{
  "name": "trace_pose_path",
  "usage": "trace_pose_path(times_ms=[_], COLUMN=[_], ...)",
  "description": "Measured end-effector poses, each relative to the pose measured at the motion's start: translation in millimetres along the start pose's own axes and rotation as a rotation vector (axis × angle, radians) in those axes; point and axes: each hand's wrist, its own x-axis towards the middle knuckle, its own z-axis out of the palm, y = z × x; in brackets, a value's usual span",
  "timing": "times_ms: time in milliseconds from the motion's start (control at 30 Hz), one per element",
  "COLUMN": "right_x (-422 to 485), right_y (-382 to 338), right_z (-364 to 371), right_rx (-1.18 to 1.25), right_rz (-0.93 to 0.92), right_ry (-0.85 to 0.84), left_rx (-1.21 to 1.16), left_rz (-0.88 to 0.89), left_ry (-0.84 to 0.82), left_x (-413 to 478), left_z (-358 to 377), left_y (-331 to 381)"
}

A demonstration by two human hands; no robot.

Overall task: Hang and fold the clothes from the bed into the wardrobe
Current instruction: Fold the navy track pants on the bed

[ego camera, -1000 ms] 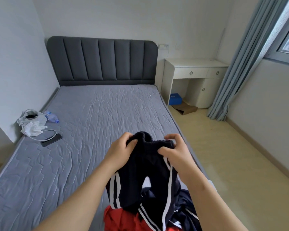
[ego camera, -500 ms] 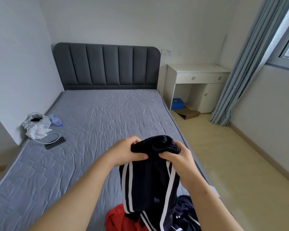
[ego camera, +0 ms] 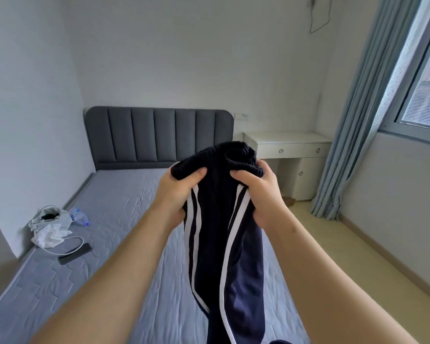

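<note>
A pair of dark navy track pants (ego camera: 221,232) with white side stripes hangs in front of me above the grey bed (ego camera: 124,219). My left hand (ego camera: 178,194) grips the bunched elastic waistband on its left side. My right hand (ego camera: 261,194) grips the waistband on its right side. The legs drop straight down and run out of the bottom of the view. A scrap of dark cloth (ego camera: 278,341) shows at the bottom edge; the wardrobe is not in view.
On the bed's left edge lie a white plastic bag (ego camera: 49,227), a plastic bottle (ego camera: 81,217), a white cable and a black phone (ego camera: 75,253). A white desk (ego camera: 291,155) stands right of the headboard, with blue curtains (ego camera: 358,135) and a window beyond. Beige floor runs along the right.
Both hands have lifted the track pants higher, clear of the pile. My view has tilted upward, so the red and dark clothes below have dropped out of sight.
</note>
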Motion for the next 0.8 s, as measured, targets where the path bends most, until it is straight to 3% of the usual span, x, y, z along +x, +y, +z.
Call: trace_pose_path(times_ms=[333,500,633,800], right_x=[40,45,52,53], right_y=[-164,-206,-186,-138], right_z=[57,57,39,21], right_rx=[0.181,0.171,0.029,-0.056], right_rz=[-0.335,-0.446,-0.32,-0.053], right_ry=[-0.149,-0.25,-0.104,-0.082], left_rx=[-0.18,-0.073,0.188,0.317], left_rz=[0.406,0.614,0.51,0.277], left_ry=[-0.124,-0.116,-0.061,-0.032], left_x=[15,13,25,38], left_z=[40,34,18,-16], left_y=[184,231,210,169])
